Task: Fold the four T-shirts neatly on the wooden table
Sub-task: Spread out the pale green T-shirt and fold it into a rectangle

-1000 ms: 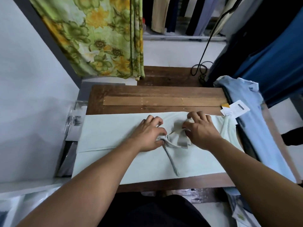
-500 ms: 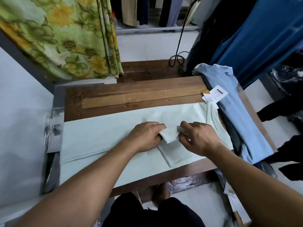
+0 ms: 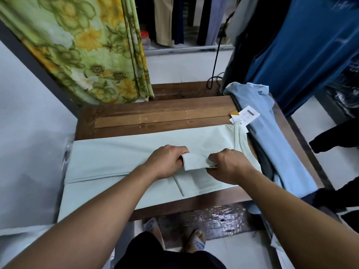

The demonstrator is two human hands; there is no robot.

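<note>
Pinching the sleeve [image 3: 194,162] of the mint shirt [image 3: 116,158], left hand [image 3: 167,162] and right hand [image 3: 229,166] are mid-fold; the blue shirt [image 3: 272,136] looks unfolded.

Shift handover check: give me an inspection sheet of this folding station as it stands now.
Surface: wooden table, planks showing beyond the shirt.
Job's things: mint T-shirt spread flat across the table, its near side folded in; light blue T-shirt draped over the right end, on a dark garment.
Clutter: paper tags by the mint shirt's collar.
Grips: left grip and right grip each hold one end of the folded sleeve over the shirt's middle.
Cables: black cable hangs behind the table and coils near its far edge.
Surroundings: floral curtain far left, hanging clothes behind, blue fabric at right.
</note>
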